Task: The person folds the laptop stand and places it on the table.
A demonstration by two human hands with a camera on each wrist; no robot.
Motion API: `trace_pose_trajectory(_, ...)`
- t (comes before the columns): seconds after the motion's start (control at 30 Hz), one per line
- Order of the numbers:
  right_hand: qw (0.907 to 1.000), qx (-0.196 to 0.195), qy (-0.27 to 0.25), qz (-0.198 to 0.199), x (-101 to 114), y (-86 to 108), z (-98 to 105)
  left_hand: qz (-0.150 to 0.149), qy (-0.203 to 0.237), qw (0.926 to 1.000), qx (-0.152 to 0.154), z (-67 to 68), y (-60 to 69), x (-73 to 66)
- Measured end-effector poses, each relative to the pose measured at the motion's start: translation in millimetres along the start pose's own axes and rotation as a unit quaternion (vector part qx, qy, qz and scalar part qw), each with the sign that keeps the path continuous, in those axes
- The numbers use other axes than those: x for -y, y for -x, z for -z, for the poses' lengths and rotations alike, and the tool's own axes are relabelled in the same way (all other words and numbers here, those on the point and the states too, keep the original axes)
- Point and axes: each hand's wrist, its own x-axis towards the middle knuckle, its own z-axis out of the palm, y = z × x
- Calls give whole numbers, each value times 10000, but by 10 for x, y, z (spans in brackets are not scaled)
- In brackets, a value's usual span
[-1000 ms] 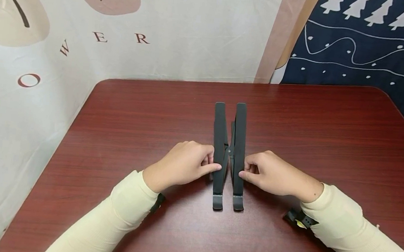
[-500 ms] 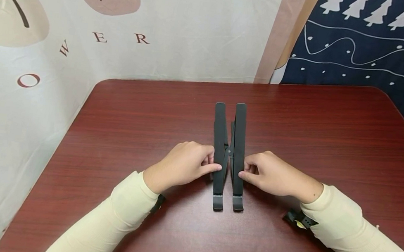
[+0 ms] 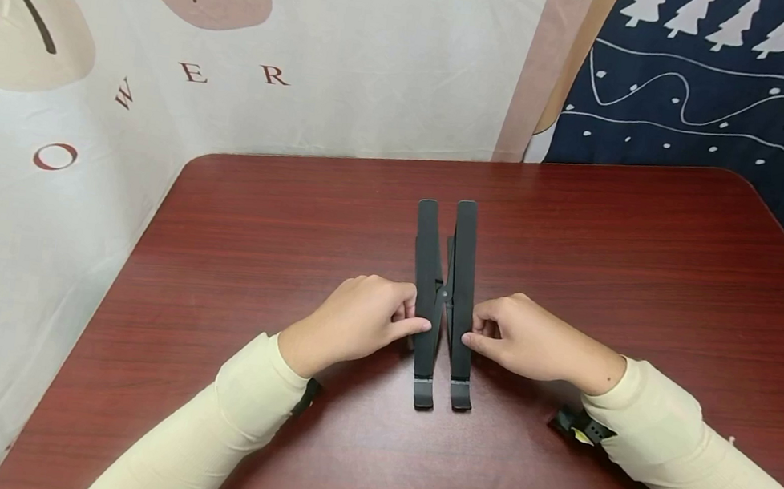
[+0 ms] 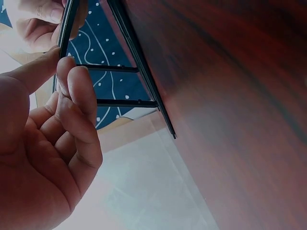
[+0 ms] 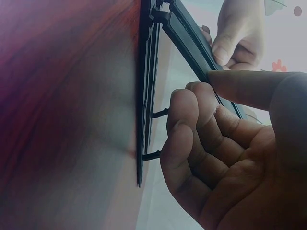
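Observation:
A black folding stand [image 3: 460,284] rests on the table, its two long bars nearly parallel and joined by crossed links at a central pivot. My left hand [image 3: 362,318] pinches the left bar, thumb on top and fingers at its outer side. On the other side, my right hand [image 3: 534,337] pinches the right bar in the same way. In the left wrist view, the stand's upper bar [image 4: 68,28] lies between thumb and fingertips, above a lower bar [image 4: 144,67]. From the right wrist, the upper bar [image 5: 192,45] slants away from the lower one.
The dark red table [image 3: 294,209] has rounded back corners. Behind it hang a pale printed cloth [image 3: 385,50] and a navy cloth with white trees [image 3: 707,95]. Dark bands with small devices sit under both wrists.
The right bar and my right hand have shifted very slightly left, narrowing the gap between the bars a little. Both hands keep their pinch.

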Motion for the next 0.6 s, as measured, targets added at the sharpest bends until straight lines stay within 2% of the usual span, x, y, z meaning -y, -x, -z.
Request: trace_pose_trajectory(0.6, 10000, -22, -49, -21, 13, -5, -16, 29, 53, 10000, 16, -12, -2, -7)
